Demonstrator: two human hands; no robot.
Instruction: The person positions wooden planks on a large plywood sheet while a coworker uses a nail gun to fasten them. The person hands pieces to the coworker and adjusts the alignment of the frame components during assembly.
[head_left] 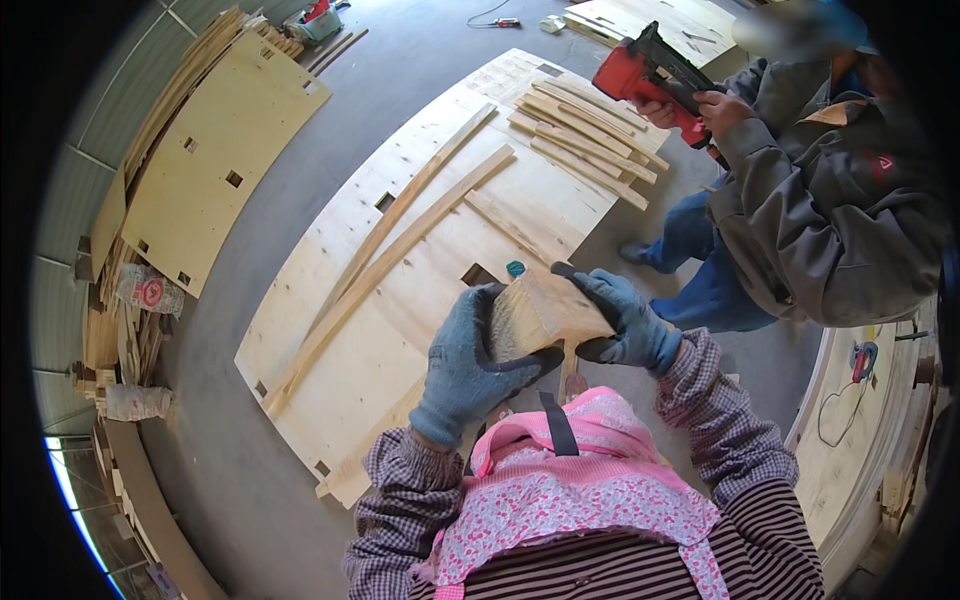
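Between my two hands, close in front of my chest, is a block of pale wood (548, 312) with a rough, darker side face. My left hand (465, 360), in a blue-grey work glove with dark fingertips, wraps round its left side. On its right side my right hand (628, 322), gloved the same way, grips the edge. Beyond the block lies a large plywood panel (330, 260) with square cut-outs. Long wooden strips (400, 262) rest across it, and a bundle of shorter strips (585, 135) lies at its far right end.
On the right a co-worker (830, 190) holds a red and black nail gun (670, 85). Plywood sheets (215, 160) and lumber lean along the left wall. A corded power tool (862, 362) lies on a board at right. Grey floor (235, 315) runs between the panels.
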